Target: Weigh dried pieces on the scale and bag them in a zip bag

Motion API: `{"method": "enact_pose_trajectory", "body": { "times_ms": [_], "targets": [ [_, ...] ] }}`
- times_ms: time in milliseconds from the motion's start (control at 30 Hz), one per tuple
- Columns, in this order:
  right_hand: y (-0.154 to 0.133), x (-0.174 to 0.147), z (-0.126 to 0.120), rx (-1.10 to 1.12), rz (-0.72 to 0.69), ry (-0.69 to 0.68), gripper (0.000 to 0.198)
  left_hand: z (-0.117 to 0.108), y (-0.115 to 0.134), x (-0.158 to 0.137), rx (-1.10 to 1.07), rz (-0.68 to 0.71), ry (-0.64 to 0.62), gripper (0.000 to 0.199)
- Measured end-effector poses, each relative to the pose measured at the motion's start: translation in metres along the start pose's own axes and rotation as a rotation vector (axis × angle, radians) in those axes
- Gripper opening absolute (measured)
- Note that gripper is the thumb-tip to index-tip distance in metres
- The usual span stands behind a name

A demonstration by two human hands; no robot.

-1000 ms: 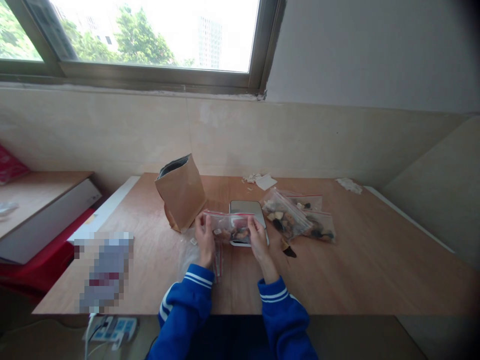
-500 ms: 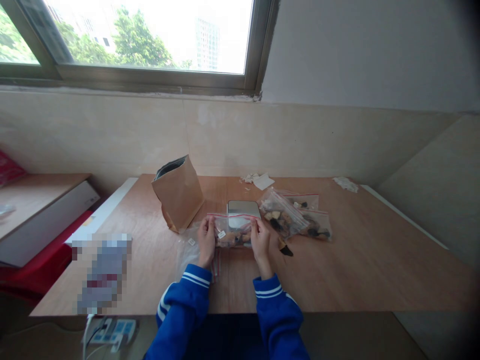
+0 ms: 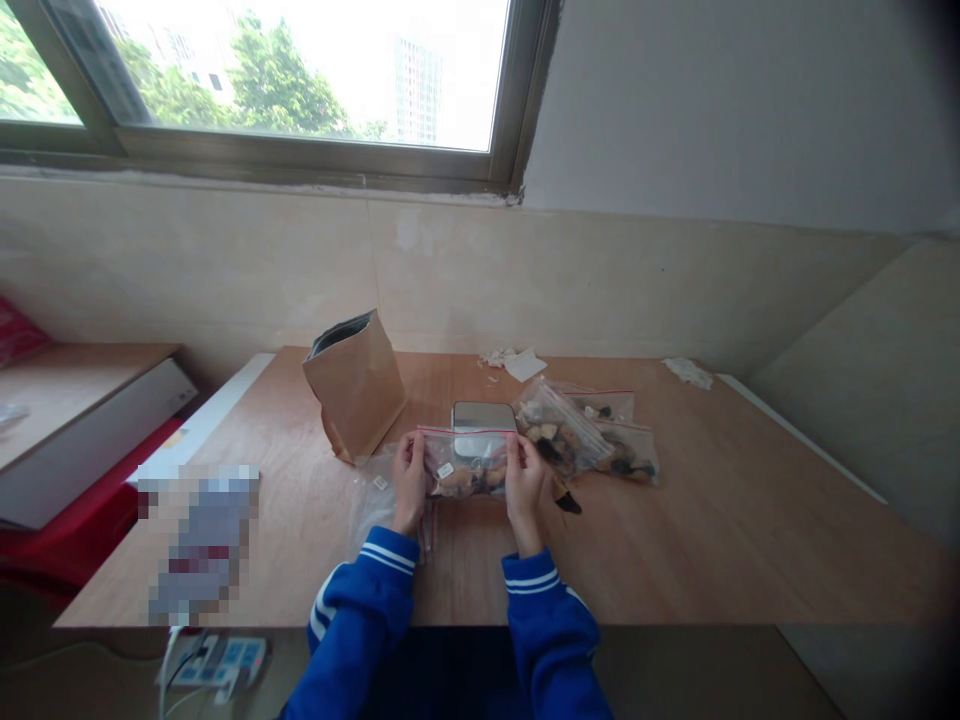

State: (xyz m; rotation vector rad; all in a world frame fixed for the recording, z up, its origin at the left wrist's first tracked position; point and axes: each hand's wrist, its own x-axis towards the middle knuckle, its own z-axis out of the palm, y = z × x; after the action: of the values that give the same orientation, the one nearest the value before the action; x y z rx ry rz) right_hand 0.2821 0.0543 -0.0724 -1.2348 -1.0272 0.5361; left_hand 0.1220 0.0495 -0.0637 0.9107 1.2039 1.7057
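Note:
Between my hands is a clear zip-lock bag (image 3: 471, 472) with a red seal line along its top edge, a small white label and brownish dried pieces inside. My left hand (image 3: 409, 482) pinches its upper left corner, and my right hand (image 3: 525, 484) pinches the upper right one. Just behind the bag lies a flat device with a pale, shiny top (image 3: 484, 415), partly covered by the bag. Flat clear bags (image 3: 371, 510) lie under and beside my left hand. To the right of my right hand rests a loose dark-and-tan piece (image 3: 567, 497).
A brown paper pouch (image 3: 356, 385) stands with its mouth open at the back left. Several filled zip-lock bags (image 3: 574, 435) are heaped on the right. White scraps (image 3: 525, 364) lie by the wall. A blurred-out object (image 3: 202, 545) is at the left, above a power strip (image 3: 225, 660).
My right hand has shifted slightly to the right, and the bag's top edge looks stretched a little wider. Both hands keep their hold; the view has moved slightly.

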Motion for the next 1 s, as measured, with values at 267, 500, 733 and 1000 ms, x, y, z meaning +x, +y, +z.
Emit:
{"method": "enact_pose_trajectory", "body": {
  "times_ms": [267, 500, 733, 1000],
  "targets": [
    [0.004, -0.003, -0.001, -0.055, -0.027, -0.012, 0.046, 0.0, 0.001, 0.001, -0.003, 0.049, 0.041, 0.044],
    [-0.003, -0.004, 0.0, -0.076, -0.064, -0.006, 0.041, -0.003, -0.003, 0.002, 0.098, 0.148, 0.092, 0.039],
    [-0.001, -0.003, 0.001, -0.041, -0.07, 0.004, 0.042, -0.004, -0.006, 0.004, 0.125, 0.148, 0.095, 0.035],
    [0.006, -0.001, 0.001, -0.007, 0.034, 0.041, 0.047, 0.003, 0.008, -0.004, -0.049, -0.039, -0.146, 0.037]
  ]
}}
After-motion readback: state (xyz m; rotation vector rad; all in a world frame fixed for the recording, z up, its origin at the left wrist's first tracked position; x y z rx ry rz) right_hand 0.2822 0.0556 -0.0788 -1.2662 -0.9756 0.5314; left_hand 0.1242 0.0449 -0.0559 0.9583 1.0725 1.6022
